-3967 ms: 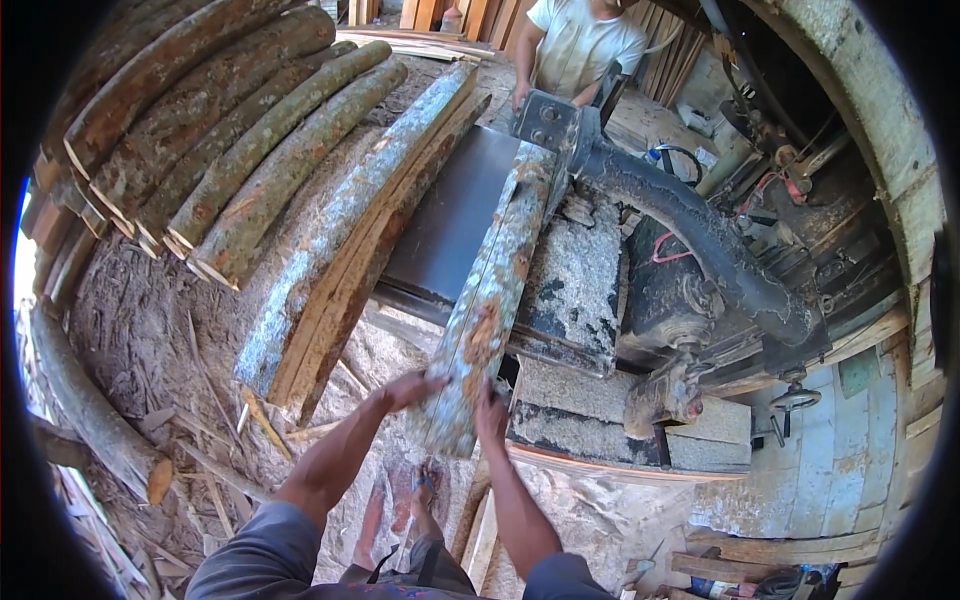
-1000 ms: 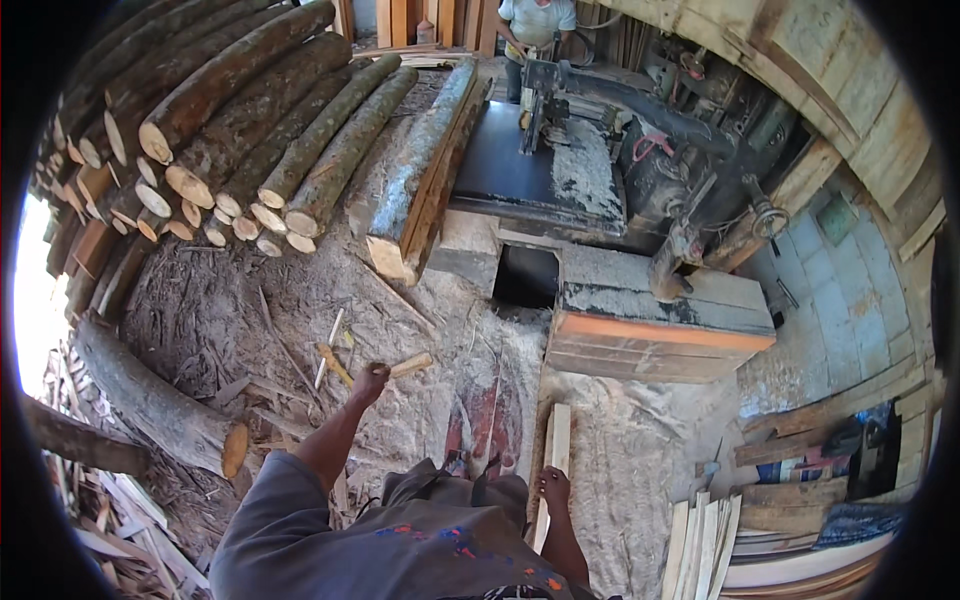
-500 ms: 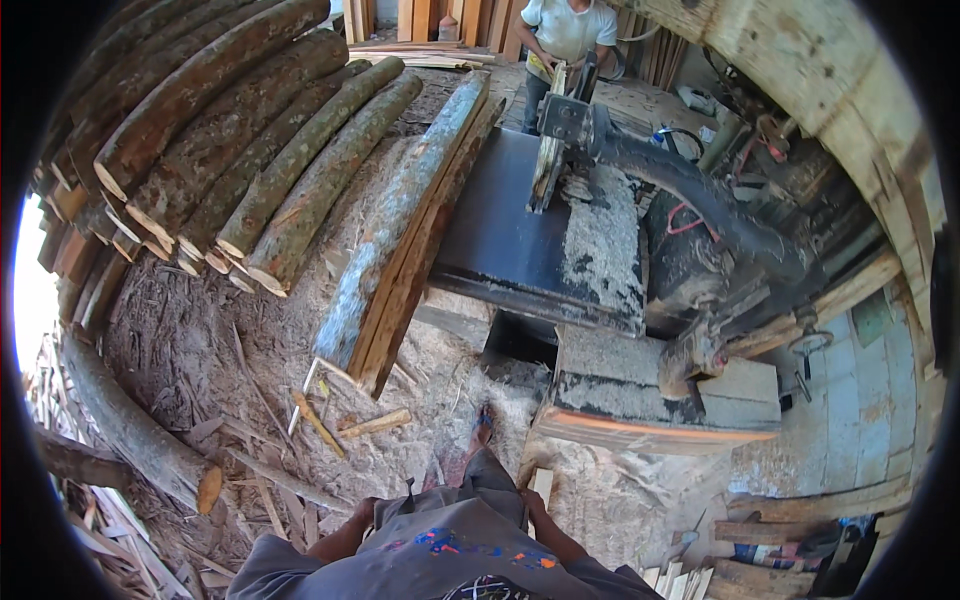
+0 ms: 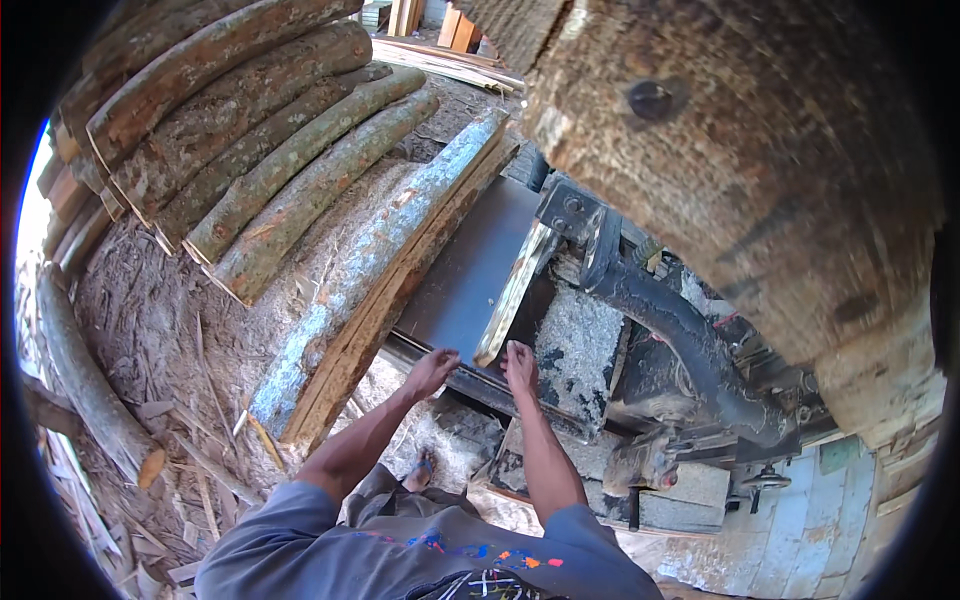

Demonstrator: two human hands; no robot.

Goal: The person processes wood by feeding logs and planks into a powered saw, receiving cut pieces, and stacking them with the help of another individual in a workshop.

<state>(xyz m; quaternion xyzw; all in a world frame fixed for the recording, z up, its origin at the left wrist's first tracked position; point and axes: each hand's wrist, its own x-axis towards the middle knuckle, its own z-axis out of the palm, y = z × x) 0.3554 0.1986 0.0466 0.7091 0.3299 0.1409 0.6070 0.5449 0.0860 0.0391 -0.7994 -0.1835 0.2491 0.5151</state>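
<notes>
Log pile [image 4: 250, 115]: rough-barked logs side by side at upper left, pale cut ends turned toward the lower left.
Curved log [image 4: 80, 385]: alone on the ground at far left, tan cut end at its lower tip.
Ground [image 4: 150, 330]: brown, littered with bark strips and splinters.
Timber beam [image 4: 720, 200]: thick, rough, filling the upper right, one dark round spot.
Thin boards [image 4: 440, 62]: lying flat at the back.
Panels [image 4: 790, 520]: pale blue-grey, worn, lower right.

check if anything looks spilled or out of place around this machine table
Pale, sawdust-like debris coats the right part of the machine table, messy beside its dark left part. Wood scraps lie scattered on the floor at left.
</notes>
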